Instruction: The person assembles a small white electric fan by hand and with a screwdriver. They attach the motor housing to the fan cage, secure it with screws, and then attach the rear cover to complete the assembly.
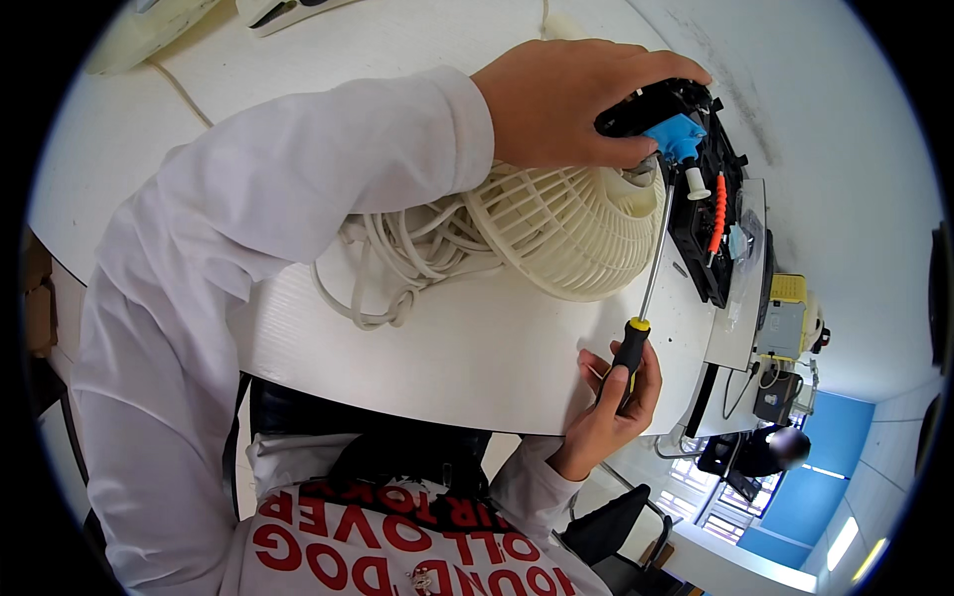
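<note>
In my right hand is a screwdriver with a black and yellow handle; the fingers wrap the handle. Its long metal shaft points away from me, its end beside a small greyish part. My left hand reaches over a cream fan with a ribbed round grille. The left thumb presses near that greyish part, and the index finger stretches over a black tool case. What the other left fingers grip is hidden. A white cable lies in loops against the fan.
The case contains a blue piece with a white nozzle and an orange-red ribbed rod. Beyond it lies a clear plastic bag. A yellow and grey device stands farther right. A person sits in the background.
</note>
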### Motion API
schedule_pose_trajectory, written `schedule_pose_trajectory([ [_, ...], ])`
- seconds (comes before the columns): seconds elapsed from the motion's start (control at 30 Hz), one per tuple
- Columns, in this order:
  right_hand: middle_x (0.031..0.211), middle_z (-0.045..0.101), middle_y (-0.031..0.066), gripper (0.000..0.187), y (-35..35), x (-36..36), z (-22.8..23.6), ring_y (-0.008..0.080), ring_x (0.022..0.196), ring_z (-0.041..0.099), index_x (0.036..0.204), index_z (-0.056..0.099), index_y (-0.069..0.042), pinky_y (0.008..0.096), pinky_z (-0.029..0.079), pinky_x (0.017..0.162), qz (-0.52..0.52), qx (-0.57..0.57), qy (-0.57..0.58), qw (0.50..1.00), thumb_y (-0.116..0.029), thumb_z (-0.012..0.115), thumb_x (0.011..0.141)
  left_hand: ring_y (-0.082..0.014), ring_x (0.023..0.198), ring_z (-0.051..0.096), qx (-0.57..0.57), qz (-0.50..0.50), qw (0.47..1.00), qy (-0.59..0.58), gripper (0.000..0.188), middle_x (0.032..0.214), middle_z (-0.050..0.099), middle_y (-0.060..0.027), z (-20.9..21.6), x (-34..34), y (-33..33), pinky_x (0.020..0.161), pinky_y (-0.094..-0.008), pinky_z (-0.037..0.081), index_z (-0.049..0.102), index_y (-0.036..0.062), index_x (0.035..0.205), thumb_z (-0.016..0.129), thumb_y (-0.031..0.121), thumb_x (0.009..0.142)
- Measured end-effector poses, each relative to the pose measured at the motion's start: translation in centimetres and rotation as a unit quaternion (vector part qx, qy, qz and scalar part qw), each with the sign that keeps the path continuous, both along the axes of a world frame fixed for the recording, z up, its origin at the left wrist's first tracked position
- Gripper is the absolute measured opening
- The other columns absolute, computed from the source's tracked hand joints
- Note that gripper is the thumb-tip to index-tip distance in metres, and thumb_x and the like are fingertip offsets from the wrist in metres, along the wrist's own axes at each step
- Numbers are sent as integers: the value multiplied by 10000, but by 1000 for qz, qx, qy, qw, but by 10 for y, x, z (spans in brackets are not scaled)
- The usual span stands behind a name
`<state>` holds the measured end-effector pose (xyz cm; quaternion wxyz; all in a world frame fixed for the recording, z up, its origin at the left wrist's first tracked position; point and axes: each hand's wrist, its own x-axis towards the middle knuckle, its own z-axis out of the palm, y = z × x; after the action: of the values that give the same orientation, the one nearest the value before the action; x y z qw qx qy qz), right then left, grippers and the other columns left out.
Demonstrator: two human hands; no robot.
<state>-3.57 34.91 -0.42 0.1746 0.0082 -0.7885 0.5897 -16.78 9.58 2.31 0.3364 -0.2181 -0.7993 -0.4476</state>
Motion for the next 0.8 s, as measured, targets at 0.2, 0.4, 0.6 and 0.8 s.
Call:
schedule_pose_trajectory([
  [0.2,969,622,115,380,1,2,2,135,594,589,1224,537,20,201,434,505,-37,87,16,995,-50,617,860,-255,889,639,13,-16,1000,-16,567,1074,634,-99,-1,-1,1,801,-346,523,440,214,1344,644,195,816],
  [0.4,1007,591,135,364,11,0,1,193,846,599,1171,597,24,283,485,738,-67,253,92,961,-3,645,811,-253,910,624,25,-26,999,-33,575,1102,626,-97,1,2,0,828,-339,509,442,212,1351,650,166,817],
  [0.6,1068,575,142,345,10,2,14,247,929,597,1129,644,-20,339,488,808,-60,364,170,914,16,675,788,-260,937,626,20,-22,999,-29,577,1124,624,-99,1,1,0,837,-342,508,441,207,1354,645,164,816],
  [0.8,1066,564,129,351,7,2,13,243,925,598,1126,655,-41,338,490,793,-71,363,175,912,15,679,781,-268,936,628,14,-14,999,-29,571,1127,626,-100,2,3,0,830,-349,508,445,206,1351,632,202,812],
])
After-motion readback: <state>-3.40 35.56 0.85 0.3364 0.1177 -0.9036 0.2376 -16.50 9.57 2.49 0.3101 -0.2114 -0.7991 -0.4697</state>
